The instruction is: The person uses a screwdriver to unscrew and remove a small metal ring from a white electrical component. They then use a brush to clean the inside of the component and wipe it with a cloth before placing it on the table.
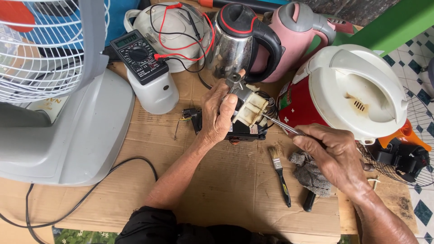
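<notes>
A person's left hand (220, 114) grips a small electric motor (247, 115) at the middle of a cardboard-covered bench (226, 180), the fingers wrapped around its left side and covering much of the housing. The right hand (332, 156) is closed on a thin metal tool (276, 124), its tip touching the motor's cream plastic end; the tool's handle is buried in the fist, so its kind cannot be told.

Just behind the motor stands a steel kettle (233, 43) with a black handle, and behind that a pink kettle (296, 34), partly blocked from view. To the motor's right sits a red and white rice cooker (357, 90), its lid stained. Left of the motor a black multimeter (139, 56) rests on a white container (156, 92), its red and black leads (181, 49) looping over a white appliance whose shape is hard to make out.

In front of the motor lie a small paintbrush (280, 174) and a grey rag (311, 174), the rag partly under the right wrist. Far left of the motor a grey fan (63, 104) is cut off by the frame, and its black cord (90, 190) runs off the edge.
</notes>
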